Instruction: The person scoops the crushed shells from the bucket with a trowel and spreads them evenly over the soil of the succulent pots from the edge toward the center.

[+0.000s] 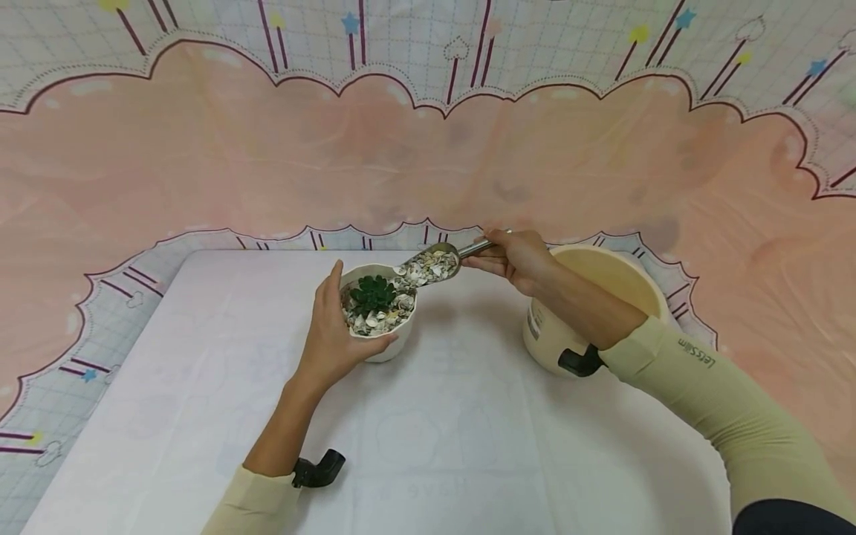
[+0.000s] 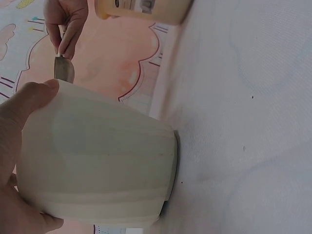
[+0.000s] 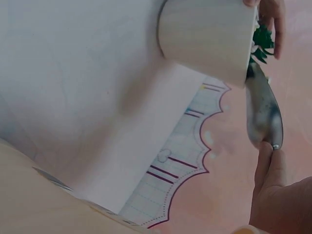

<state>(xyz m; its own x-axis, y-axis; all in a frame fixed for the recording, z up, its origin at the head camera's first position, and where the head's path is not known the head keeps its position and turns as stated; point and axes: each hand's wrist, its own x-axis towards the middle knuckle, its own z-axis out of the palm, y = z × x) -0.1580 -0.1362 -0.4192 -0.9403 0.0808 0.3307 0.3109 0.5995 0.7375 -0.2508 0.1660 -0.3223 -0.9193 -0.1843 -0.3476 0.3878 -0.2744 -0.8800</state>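
A white flower pot (image 2: 97, 151) stands on the table, holding a green succulent (image 1: 372, 296) among pale stone or shell chips (image 1: 383, 321). My left hand (image 1: 334, 331) grips it around the rim, thumb on the near side and fingers on the left. In my right hand (image 1: 518, 260) is the handle of a metal scoop (image 3: 263, 109), pinched between thumb and fingers. The scoop is heaped with the same chips (image 1: 431, 267), and its tip sits over the pot's right rim, close to the succulent.
A large cream bucket (image 1: 545, 342) stands to the right, under my right forearm, its inside partly hidden. The white table (image 1: 428, 446) ends at the back against a pink patterned cloth (image 1: 334, 163). Black wrist cameras (image 1: 321, 469) stick out from both sleeves.
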